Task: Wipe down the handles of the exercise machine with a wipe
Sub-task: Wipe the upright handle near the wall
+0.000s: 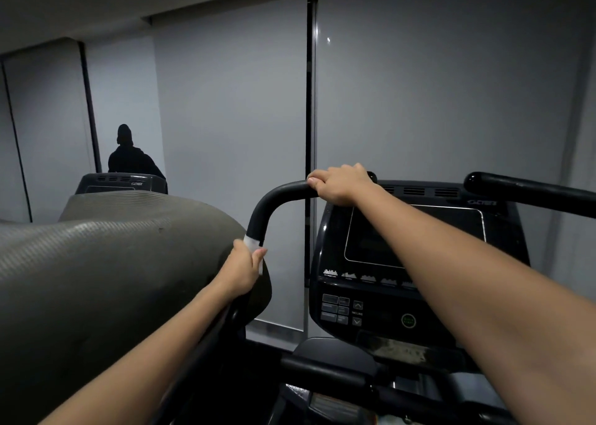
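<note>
My left hand grips the white wipe wrapped round the lower, rising leg of the left handle. From this grip the handle's long axis runs upward, bends, then runs rightward to my right hand, which clasps the horizontal top section with curled fingers. The left hand is nearer the unwiped bend. Both forearms are extended forward. The right handle lies well apart, untouched.
</note>
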### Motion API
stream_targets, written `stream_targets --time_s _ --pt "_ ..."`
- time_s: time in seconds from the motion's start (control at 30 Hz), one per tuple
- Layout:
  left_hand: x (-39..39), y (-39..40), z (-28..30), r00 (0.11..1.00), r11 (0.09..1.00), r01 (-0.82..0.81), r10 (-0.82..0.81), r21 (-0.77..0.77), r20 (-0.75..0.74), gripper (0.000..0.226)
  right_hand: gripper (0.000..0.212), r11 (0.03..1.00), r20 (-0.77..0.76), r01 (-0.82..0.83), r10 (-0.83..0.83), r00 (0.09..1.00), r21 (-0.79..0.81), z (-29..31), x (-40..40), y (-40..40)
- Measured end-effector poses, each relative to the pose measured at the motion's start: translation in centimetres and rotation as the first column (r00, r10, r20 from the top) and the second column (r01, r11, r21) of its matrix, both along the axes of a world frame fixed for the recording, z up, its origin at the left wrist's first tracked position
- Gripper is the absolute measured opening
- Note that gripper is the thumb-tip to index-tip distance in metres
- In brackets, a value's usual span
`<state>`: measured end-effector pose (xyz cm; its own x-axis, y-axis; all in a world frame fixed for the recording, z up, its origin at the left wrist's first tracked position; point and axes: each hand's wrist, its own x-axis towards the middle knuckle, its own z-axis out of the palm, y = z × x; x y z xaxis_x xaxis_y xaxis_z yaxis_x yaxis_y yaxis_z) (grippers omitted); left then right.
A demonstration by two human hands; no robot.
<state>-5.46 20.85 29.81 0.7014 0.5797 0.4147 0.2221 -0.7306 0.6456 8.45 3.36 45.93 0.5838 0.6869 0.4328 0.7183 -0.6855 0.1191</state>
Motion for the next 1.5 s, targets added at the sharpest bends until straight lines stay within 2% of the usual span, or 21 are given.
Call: stream_targets --time_s 0.17,0.3,0.37,0.47,0.63,0.7,0.77,0.83,0.87,0.9,0.97,1.13,1.23,1.4,1.5 --pt "3.4 -0.9 5.8 0.987 0.997 -0.004 -0.008 0.072 0.160 0.038 0.046 1.000 -0.031 0.011 -0.011 0.999 0.001 0.2 0.2 0.2" --pt "3.5 -1.6 5.2 0.975 0.984 -0.048 0.009 0.169 0.223 0.040 0.046 1.000 -0.025 0.003 -0.003 1.000 0.010 0.2 0.2 0.1" --pt "2.8 -1.5 3.8 0.976 0.994 -0.037 0.013 0.107 0.216 0.039 0.046 1.000 -0.004 0.001 -0.001 1.000 0.016 0.0 0.3 0.2" --pt "1.3 -1.0 1.6 0.993 0.999 -0.012 0.016 -0.033 0.120 0.041 0.047 1.000 0.005 0.000 0.000 1.000 0.017 0.0 0.2 0.1" --pt "-1.1 1.4 -2.5 0.990 0.969 0.114 -0.129 -0.217 -0.057 0.047 0.047 1.000 0.015 0.004 -0.004 1.000 0.022 -0.1 0.1 0.2" --pt "-1.5 1.5 -2.2 0.975 0.952 0.157 -0.191 -0.262 -0.111 0.062 0.047 1.000 0.021 0.006 -0.007 1.000 0.020 -0.1 0.1 0.2" --pt "-0.9 0.5 -0.5 0.988 0.930 0.107 -0.140 -0.353 -0.069 0.079 0.046 1.000 0.029 0.008 -0.009 1.000 0.023 -0.2 0.2 0.2" --pt "0.0 -0.7 2.4 0.992 0.897 0.082 -0.032 -0.433 0.123 0.071 0.046 1.000 0.031 0.007 -0.007 1.000 0.025 -0.1 0.2 0.3" --pt "0.9 -0.8 3.7 0.978 0.903 0.122 -0.037 -0.413 0.208 0.053 0.045 1.000 0.027 0.006 -0.006 1.000 0.026 -0.1 0.2 0.3" --pt "1.2 -1.4 4.9 0.970 0.924 0.159 -0.081 -0.347 0.230 0.031 0.045 1.000 0.026 0.005 -0.006 1.000 0.029 -0.1 0.2 0.2" --pt "0.8 -2.2 5.9 0.968 0.957 0.198 -0.156 -0.215 0.196 0.014 0.046 1.000 0.036 0.007 -0.008 0.999 0.030 -0.2 0.1 0.2" --pt "-3.1 0.3 1.3 0.995 0.992 0.096 -0.096 0.076 0.000 0.028 0.046 1.000 0.048 0.013 -0.014 0.999 0.027 -0.3 0.2 0.3" --pt "-4.5 1.4 -1.8 0.988 0.991 0.091 -0.076 0.101 -0.137 0.033 0.047 0.999 0.053 0.018 -0.019 0.998 0.031 -0.4 0.2 0.4" --pt "-4.1 1.0 -2.7 0.987 0.991 0.123 -0.117 0.048 -0.108 0.047 0.046 0.999 0.052 0.030 -0.032 0.998 0.043 -0.4 0.2 0.4" --pt "-3.5 0.5 -2.1 0.975 0.981 0.192 -0.192 -0.011 -0.113 0.044 0.046 0.999 0.047 0.028 -0.030 0.998 0.044 -0.4 0.1 0.4"
